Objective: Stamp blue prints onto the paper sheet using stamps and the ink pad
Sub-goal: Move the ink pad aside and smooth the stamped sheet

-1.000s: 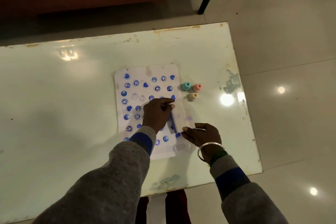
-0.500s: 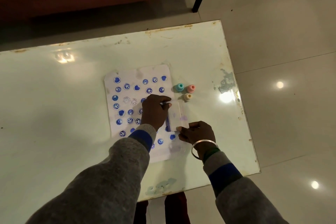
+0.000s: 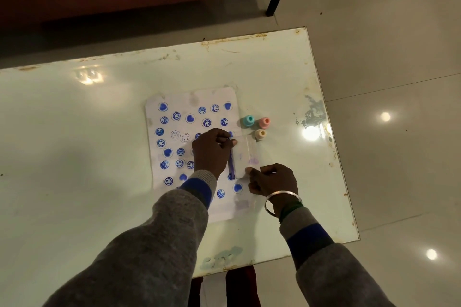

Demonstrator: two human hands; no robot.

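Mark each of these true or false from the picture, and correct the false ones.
1. Three small stamps stand on the table right of the paper sheet. True: teal stamp, pink stamp, beige stamp.
2. The sheet is blank. False: blue prints cover most of it.
3. The right hand holds the near end of the clear ink pad case. True.
4. The left hand rests on the bare table. False: it is over the sheet, beside the case.
5. A bangle sits on the left wrist. False: right wrist.
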